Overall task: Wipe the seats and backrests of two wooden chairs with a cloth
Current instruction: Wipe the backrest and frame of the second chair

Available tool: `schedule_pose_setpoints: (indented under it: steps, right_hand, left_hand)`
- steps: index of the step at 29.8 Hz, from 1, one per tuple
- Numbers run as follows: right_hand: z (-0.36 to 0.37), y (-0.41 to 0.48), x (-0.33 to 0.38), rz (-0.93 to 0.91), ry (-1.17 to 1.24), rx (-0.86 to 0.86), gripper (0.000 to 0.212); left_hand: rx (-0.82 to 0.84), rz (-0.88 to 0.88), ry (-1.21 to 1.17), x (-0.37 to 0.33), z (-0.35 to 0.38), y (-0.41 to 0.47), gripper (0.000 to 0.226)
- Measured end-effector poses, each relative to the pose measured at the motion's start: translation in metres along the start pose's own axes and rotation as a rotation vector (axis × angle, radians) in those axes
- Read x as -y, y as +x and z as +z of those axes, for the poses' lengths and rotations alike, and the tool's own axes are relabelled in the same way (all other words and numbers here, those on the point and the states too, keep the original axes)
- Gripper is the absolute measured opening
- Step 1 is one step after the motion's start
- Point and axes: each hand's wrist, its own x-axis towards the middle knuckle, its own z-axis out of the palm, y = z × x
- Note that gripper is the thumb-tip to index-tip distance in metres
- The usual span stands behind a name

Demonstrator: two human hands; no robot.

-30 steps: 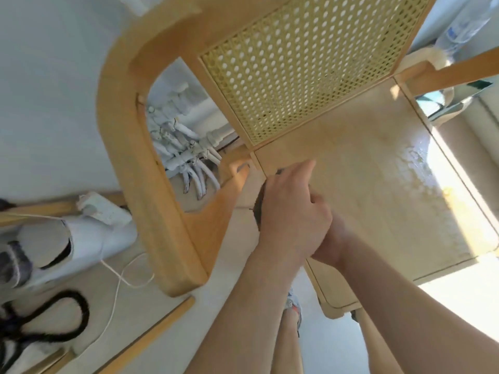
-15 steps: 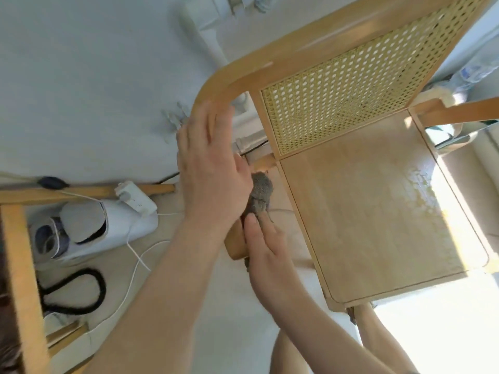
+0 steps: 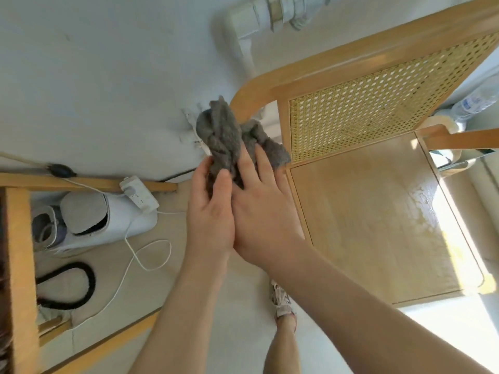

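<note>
A crumpled grey cloth (image 3: 222, 133) is bunched between both of my hands, in the air just left of the wooden chair. My left hand (image 3: 209, 211) grips its lower part with thumb and curled fingers. My right hand (image 3: 263, 209) lies against my left, its fingers over the cloth's right side; its thumb is hidden. The chair has a cane backrest (image 3: 364, 109), a curved wooden frame (image 3: 251, 98) behind the cloth, and a pale seat (image 3: 372, 225) with a wet, shiny patch near its right side.
A wooden frame (image 3: 20, 252) stands at the left edge. On the floor lie a white appliance (image 3: 108, 220), a power strip (image 3: 139, 195), a white cable (image 3: 140, 255) and a black hose (image 3: 81, 290). A water bottle (image 3: 478, 101) is behind the chair. My foot (image 3: 282, 303) is below.
My left hand has left the chair's curved frame and joined my right hand on the cloth. The cloth has risen from the seat's corner and now shows bunched above both hands.
</note>
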Motion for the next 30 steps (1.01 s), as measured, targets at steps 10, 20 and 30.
schedule_pose_setpoints:
  steps: [10,20,30]
  right_hand:
    - [-0.018,-0.05,0.0,-0.103,0.076,0.129,0.056]
    - [0.007,-0.017,-0.019,-0.194,0.195,-0.255,0.017]
    - [-0.02,0.099,-0.044,-0.077,-0.122,-0.305,0.045]
  left_hand:
    - [0.062,0.049,0.078,-0.003,0.004,0.017,0.033]
    - [-0.065,-0.087,-0.233,0.024,-0.009,0.004,0.043]
    - [0.068,-0.031,0.027,0.015,-0.002,-0.002,0.029]
